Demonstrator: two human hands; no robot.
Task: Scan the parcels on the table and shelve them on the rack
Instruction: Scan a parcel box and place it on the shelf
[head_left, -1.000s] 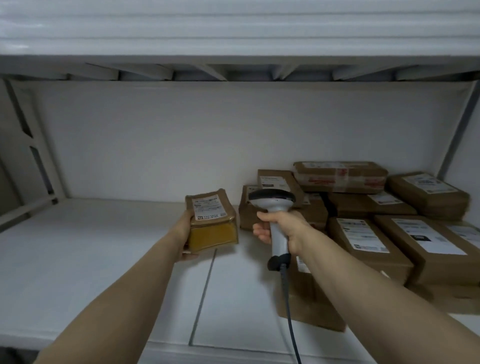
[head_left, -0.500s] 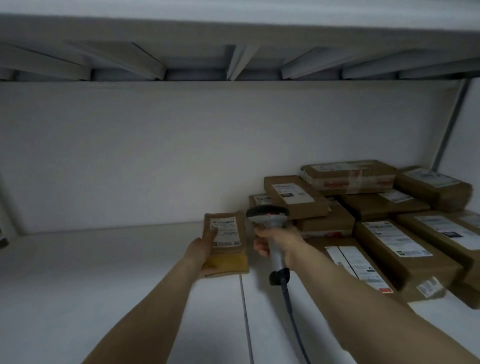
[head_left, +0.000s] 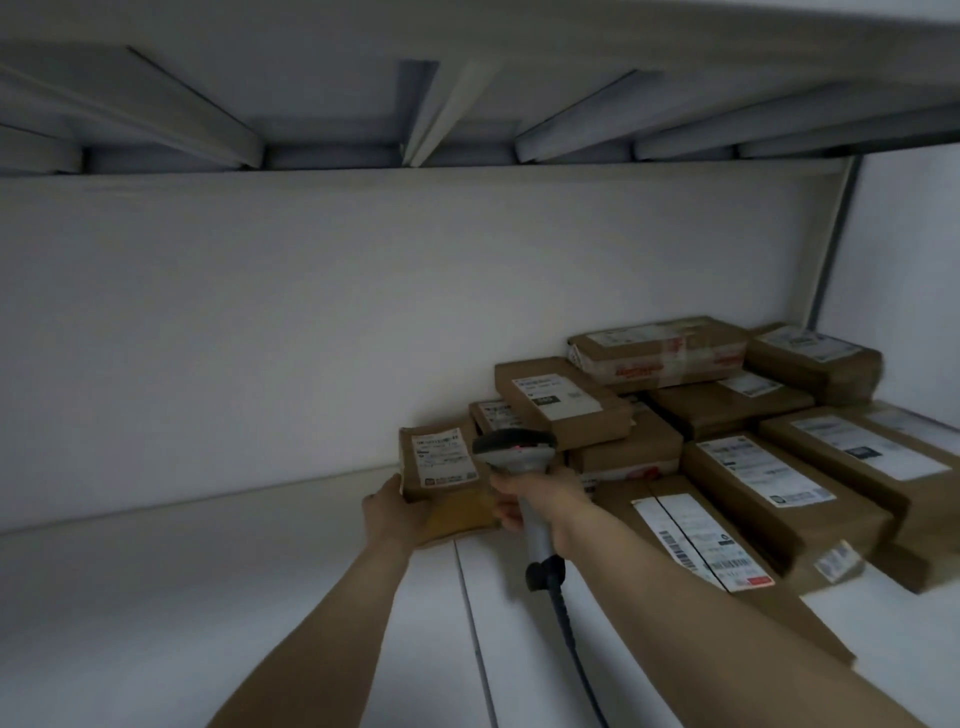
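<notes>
While the head view looks into the white rack shelf (head_left: 182, 597), the left hand (head_left: 397, 512) grips a small brown parcel (head_left: 441, 467) by its near left edge, low over the shelf and just beside the stacked parcels (head_left: 753, 467). The right hand (head_left: 540, 499) is wrapped round the handle of a scanner (head_left: 514, 449), with the scanner's head at the parcel's right edge.

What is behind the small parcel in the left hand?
Stacked brown boxes sit right behind the small parcel, then the white wall. The scanner in the right hand covers part of them.
</notes>
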